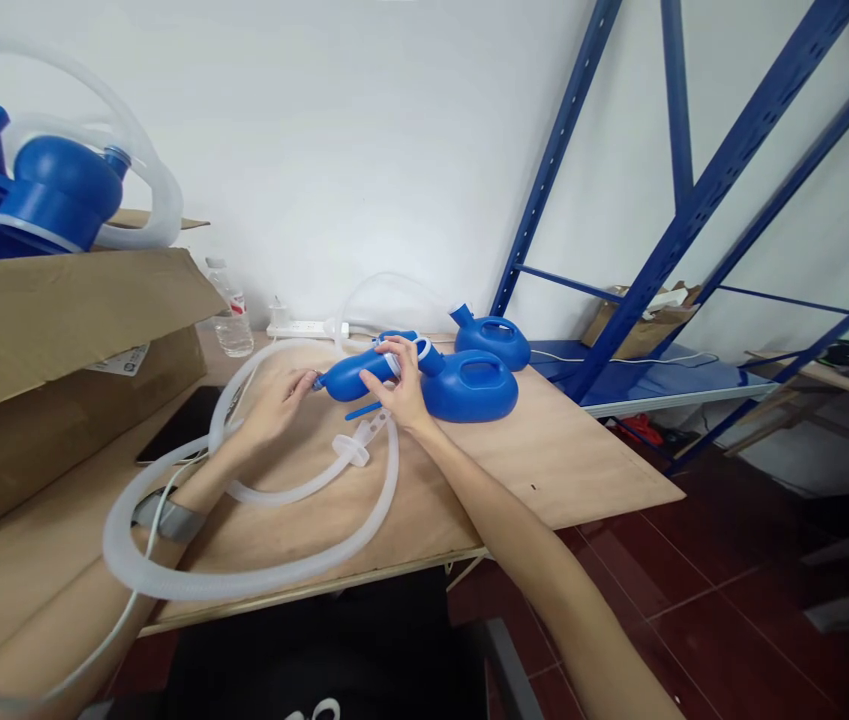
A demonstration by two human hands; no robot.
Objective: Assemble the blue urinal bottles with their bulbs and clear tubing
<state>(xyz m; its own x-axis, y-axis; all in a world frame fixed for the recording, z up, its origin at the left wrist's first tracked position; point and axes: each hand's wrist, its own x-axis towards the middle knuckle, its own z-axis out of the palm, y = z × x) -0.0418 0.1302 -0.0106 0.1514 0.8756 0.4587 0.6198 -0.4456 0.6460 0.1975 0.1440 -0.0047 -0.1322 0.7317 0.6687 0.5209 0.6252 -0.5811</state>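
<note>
My right hand [403, 390] is closed round the wide end of a blue funnel-shaped part [347, 379], above the wooden table. At its narrow left tip, my left hand [283, 398] pinches the small end with its fingertips. A translucent hose [244, 582] loops over the table and around my left forearm. Its white flanged fitting [350, 450] lies below the blue part. Just right of my right hand sits a blue bottle with a handle [473, 388], and behind it stands a second blue bottle [495, 342].
An open cardboard box [71, 400] with blue parts and hoses fills the left side. A water bottle [231, 310], a power strip [308, 329] and a black tablet [184, 425] are on the wooden table [581, 470]. A blue metal shelf [683, 370] stands at the right.
</note>
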